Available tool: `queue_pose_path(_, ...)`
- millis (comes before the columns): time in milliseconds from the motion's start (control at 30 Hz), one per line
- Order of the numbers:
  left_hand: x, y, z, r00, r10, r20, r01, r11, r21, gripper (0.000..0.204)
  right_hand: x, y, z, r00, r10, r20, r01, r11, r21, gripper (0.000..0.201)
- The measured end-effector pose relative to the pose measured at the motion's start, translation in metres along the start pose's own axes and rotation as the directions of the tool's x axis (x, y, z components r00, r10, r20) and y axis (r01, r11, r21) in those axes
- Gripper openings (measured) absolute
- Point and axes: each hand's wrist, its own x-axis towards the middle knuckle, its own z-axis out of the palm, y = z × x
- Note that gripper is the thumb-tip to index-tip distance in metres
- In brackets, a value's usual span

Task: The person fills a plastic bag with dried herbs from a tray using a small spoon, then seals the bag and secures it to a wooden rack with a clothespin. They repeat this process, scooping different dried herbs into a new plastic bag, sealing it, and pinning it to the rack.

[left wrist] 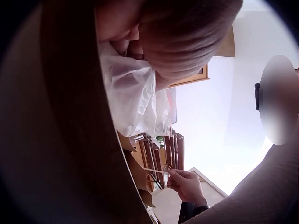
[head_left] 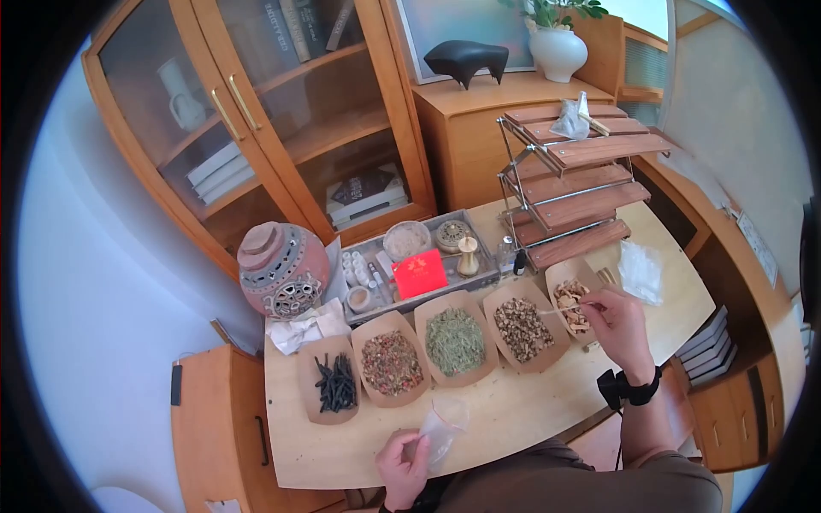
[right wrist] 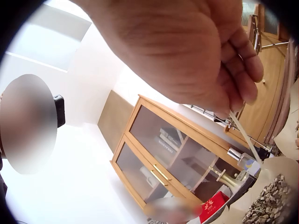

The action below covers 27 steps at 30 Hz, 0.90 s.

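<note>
My left hand [head_left: 402, 466] pinches a small clear plastic bag [head_left: 445, 427] by its edge, low at the table's front. In the left wrist view the crinkled bag [left wrist: 133, 98] hangs beneath the fingers. Between thumb and fingertips, my right hand [head_left: 623, 329] holds a thin pale stick [right wrist: 245, 135], which points left. It passes over the paper tray of light wood-like chips [head_left: 571, 308], and its far tip is close to the tray of chopped brown pieces [head_left: 524, 330]. Farther left sit trays of shredded green herb [head_left: 456, 340], reddish-brown mix [head_left: 392, 362] and black twig-like pieces [head_left: 336, 383].
Behind the trays, a grey tray [head_left: 489, 278] carries a red packet [head_left: 420, 274], bowls and small bottles. A patterned clay jar [head_left: 286, 269] stands left, above a white cloth [head_left: 308, 327]. At right are a folding wooden rack [head_left: 569, 192] and clear bags [head_left: 640, 272].
</note>
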Motion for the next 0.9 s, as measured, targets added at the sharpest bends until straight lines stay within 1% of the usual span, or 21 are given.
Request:
queue_pose_path(67, 0.001, 0.0, 0.001, 1.0, 0.02, -0.002, -0.019, 1.0, 0.023, 0.008, 0.001, 0.001, -0.001, 0.991, -0.074, 0.112, 0.074, 0.997, 0.001, 0.011)
queue_pose_path(100, 0.002, 0.001, 0.001, 1.0, 0.022, -0.004, -0.022, 0.999, 0.024, 0.008, 0.001, 0.0, -0.001, 0.991, -0.076, 0.11, 0.076, 0.997, 0.004, 0.011)
queue_pose_path(167, 0.0, 0.001, 0.001, 1.0, -0.016, -0.009, 0.017, 1.0, 0.015, 0.008, 0.001, -0.002, -0.001, 0.999, -0.047, 0.016, 0.045, 0.988, 0.146, 0.01)
queue_pose_path(200, -0.001, 0.001, 0.001, 1.0, -0.019, -0.009, 0.019, 1.0, 0.02, 0.008, 0.001, 0.001, -0.001, 0.999, -0.045, 0.018, 0.041, 0.988, 0.149, 0.01)
queue_pose_path(267, -0.001, -0.001, 0.002, 0.999, -0.039, -0.007, 0.039, 0.999, -0.018, 0.007, 0.0, 0.006, -0.004, 0.986, -0.035, 0.164, 0.03, 0.999, 0.036, 0.01)
queue_pose_path(300, -0.001, -0.001, 0.002, 0.999, -0.038, -0.003, 0.038, 0.999, -0.018, 0.007, -0.002, 0.005, -0.006, 0.986, -0.032, 0.162, 0.027, 0.999, 0.035, 0.01)
queue_pose_path(367, 0.0, -0.002, 0.002, 1.0, -0.01, -0.003, 0.01, 1.0, 0.001, 0.007, -0.002, 0.001, -0.009, 0.99, 0.024, 0.139, -0.034, 0.997, 0.076, 0.011)
queue_pose_path(400, 0.0, -0.002, 0.002, 1.0, -0.013, -0.007, 0.013, 1.0, 0.004, 0.007, -0.001, 0.001, -0.009, 0.989, 0.022, 0.143, -0.034, 0.996, 0.079, 0.011)
queue_pose_path(467, -0.001, -0.001, 0.001, 1.0, -0.009, 0.007, 0.008, 1.0, 0.018, 0.007, -0.003, 0.002, -0.011, 0.993, -0.02, 0.114, 0.0, 0.985, 0.171, 0.012)
queue_pose_path(500, -0.001, -0.001, 0.001, 1.0, -0.008, 0.013, 0.008, 1.0, 0.017, 0.007, -0.004, 0.004, -0.011, 0.994, -0.015, 0.111, -0.004, 0.986, 0.168, 0.012)
queue_pose_path(567, 0.0, -0.002, 0.002, 1.0, -0.014, 0.004, 0.014, 1.0, -0.002, 0.008, -0.004, 0.009, -0.01, 0.984, 0.02, 0.175, -0.039, 0.994, 0.104, 0.013)
queue_pose_path(600, 0.001, -0.002, 0.003, 1.0, -0.012, -0.003, 0.012, 1.0, -0.003, 0.008, -0.002, 0.01, -0.012, 0.984, 0.012, 0.177, -0.032, 0.994, 0.106, 0.013)
queue_pose_path(667, 0.0, 0.001, 0.001, 0.998, 0.056, 0.014, -0.057, 0.99, 0.127, 0.008, -0.005, 0.011, -0.014, 0.988, 0.045, 0.145, -0.084, 0.956, 0.282, 0.012)
queue_pose_path(700, -0.001, 0.001, 0.0, 0.999, 0.052, 0.014, -0.054, 0.99, 0.129, 0.008, -0.004, 0.01, -0.013, 0.988, 0.047, 0.148, -0.088, 0.955, 0.283, 0.012)
queue_pose_path(767, 0.0, -0.001, 0.001, 0.999, 0.024, 0.023, -0.026, 0.995, 0.099, 0.008, -0.001, 0.007, -0.015, 0.974, 0.028, 0.223, -0.059, 0.989, 0.135, 0.009)
queue_pose_path(800, 0.0, 0.0, 0.001, 0.999, 0.026, 0.023, -0.028, 0.995, 0.097, 0.008, -0.003, 0.011, -0.014, 0.975, 0.027, 0.222, -0.058, 0.989, 0.133, 0.009)
queue_pose_path(867, 0.0, 0.0, 0.002, 1.0, 0.022, 0.009, -0.023, 0.996, 0.089, 0.008, -0.003, 0.024, -0.008, 0.978, 0.155, 0.14, -0.198, 0.903, 0.382, 0.007)
queue_pose_path(900, -0.001, 0.0, 0.002, 1.0, 0.019, 0.004, -0.019, 0.995, 0.094, 0.008, -0.001, 0.024, -0.007, 0.977, 0.153, 0.147, -0.199, 0.901, 0.386, 0.007)
